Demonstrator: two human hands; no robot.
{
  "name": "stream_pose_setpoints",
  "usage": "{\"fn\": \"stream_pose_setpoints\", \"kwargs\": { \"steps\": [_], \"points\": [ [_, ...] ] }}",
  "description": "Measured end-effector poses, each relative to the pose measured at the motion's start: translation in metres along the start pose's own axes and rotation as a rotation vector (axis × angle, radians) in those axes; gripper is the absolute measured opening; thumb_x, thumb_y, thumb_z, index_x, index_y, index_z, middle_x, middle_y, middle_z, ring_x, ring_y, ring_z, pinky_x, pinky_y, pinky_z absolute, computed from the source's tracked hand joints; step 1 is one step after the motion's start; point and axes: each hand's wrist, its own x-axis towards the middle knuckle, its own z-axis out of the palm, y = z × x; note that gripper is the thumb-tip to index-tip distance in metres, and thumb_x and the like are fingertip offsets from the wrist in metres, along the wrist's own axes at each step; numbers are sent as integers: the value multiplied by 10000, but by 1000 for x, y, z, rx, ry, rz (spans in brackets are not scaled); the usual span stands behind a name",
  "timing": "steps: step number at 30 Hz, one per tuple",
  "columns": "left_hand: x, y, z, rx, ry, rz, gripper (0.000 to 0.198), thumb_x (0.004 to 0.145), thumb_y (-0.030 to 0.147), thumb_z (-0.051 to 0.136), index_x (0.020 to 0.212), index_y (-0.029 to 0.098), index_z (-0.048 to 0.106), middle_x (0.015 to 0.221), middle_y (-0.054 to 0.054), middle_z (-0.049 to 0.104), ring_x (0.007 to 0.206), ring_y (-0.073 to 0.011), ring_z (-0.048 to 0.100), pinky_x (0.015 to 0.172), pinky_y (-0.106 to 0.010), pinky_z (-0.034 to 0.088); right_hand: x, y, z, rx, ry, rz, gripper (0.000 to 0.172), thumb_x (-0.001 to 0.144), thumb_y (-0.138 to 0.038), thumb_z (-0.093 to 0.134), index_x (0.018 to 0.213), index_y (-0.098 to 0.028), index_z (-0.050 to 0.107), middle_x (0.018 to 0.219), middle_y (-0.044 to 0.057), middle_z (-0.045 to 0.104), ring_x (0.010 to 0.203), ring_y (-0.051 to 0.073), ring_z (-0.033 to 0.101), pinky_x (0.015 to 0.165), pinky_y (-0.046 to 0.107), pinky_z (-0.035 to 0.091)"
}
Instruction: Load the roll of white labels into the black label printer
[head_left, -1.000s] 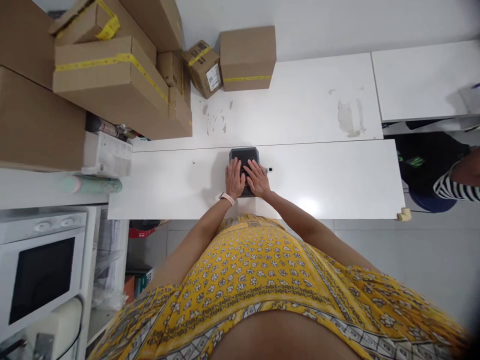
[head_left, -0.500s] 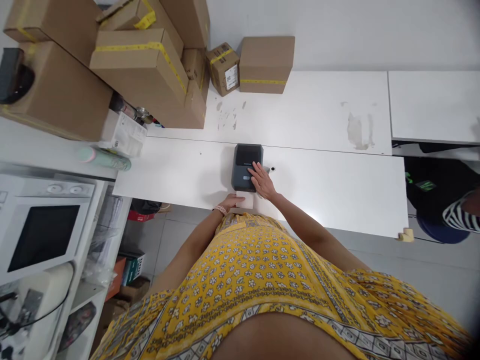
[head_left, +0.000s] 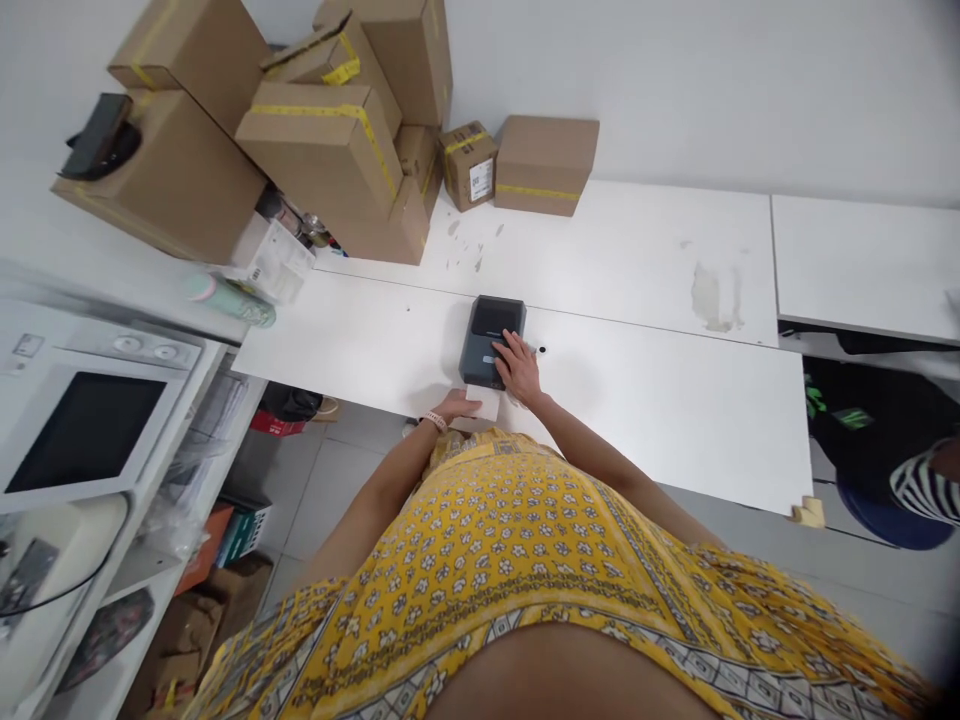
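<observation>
the left hand (head_left: 457,405) is nearly closed, its thumb and fingers pinching the left side of a white slip of paper (head_left: 486,404) at the near end of a dark boxy device (head_left: 477,348). the right hand (head_left: 519,370) grips nothing and is loosely spread, its fingers extended and laid across the right side of the device's top, near the pale button (head_left: 489,359). the device sits on the white surface (head_left: 660,420) close to the near edge, in front of the person's yellow patterned garment (head_left: 540,540), with cardboard boxes (head_left: 544,165) standing farther back.
</observation>
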Motion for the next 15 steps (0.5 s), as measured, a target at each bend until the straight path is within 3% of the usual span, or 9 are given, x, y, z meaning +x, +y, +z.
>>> {"fn": "stream_pose_setpoints", "kwargs": {
  "steps": [3, 5, 8, 11, 15],
  "points": [
    [-6, -4, -12, 65, -7, -75, 340, 613, 339, 831, 830, 124, 680, 790, -84, 698, 790, -216, 666, 723, -326, 526, 4, -2, 13, 61, 134, 177, 643, 929, -521, 463, 1491, -225, 358, 1626, 119, 188, 1465, 353, 227, 1122, 598, 277],
    [-10, -3, -26, 134, 108, -84, 338, 672, 305, 778, 945, 138, 669, 880, -86, 701, 832, -192, 657, 730, -296, 510, 8, -1, 23, 152, 176, 308, 847, 865, -582, 531, 1547, -202, 203, 1630, 168, 125, 1461, 408, 194, 1078, 648, 295],
    [-10, 10, -48, 168, 297, -45, 413, 787, 318, 668, 1168, 170, 607, 1117, -115, 669, 947, -180, 646, 766, -281, 500, 13, 4, 36, 281, 132, 385, 1027, 803, -579, 609, 1569, -175, 55, 1597, 200, 214, 1450, 430, 213, 1048, 658, 335],
    [-1, 35, -59, 132, 358, 52, 433, 913, 402, 515, 1295, 200, 537, 1326, -131, 577, 1121, -192, 603, 835, -286, 496, 16, 4, 37, 290, 113, 405, 1078, 782, -515, 652, 1570, -180, -3, 1572, 189, 280, 1435, 417, 263, 1043, 633, 376],
    [12, 67, -51, 36, 290, 95, 512, 977, 492, 397, 1412, 227, 443, 1526, -119, 396, 1338, -211, 460, 913, -280, 479, 19, -9, 24, 234, 62, 517, 1063, 767, -455, 672, 1570, -220, 17, 1574, 172, 284, 1411, 420, 314, 1005, 637, 422]
  ]
}}
